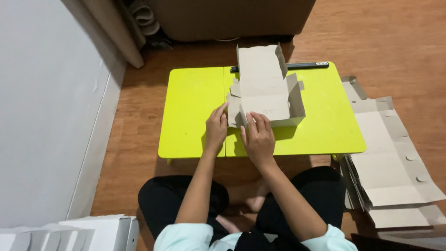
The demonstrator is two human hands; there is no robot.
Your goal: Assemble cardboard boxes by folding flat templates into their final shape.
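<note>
Wooden floor w/ a low lime-green folding surface (195, 100); half-folded grey cardboard box (265, 88) sat mid-surface, long axis running away from the person. Left hand (216, 128) fingers spread open on its near-left flap; right hand (258, 137) flat, open, pressing the near wall.

A single camera worn on the person's head looks steeply down and forward over the crossed legs and both forearms. It sits close enough that the low yellow-green counter (195, 116) fills the middle of the frame, with the half-folded cardboard box (267, 88) near its centre. The wooden floor (399, 42) runs beyond it, a pale wall (46, 102) lines the left edge, and flat cardboard sheets (395, 158) lie at the right.
</note>
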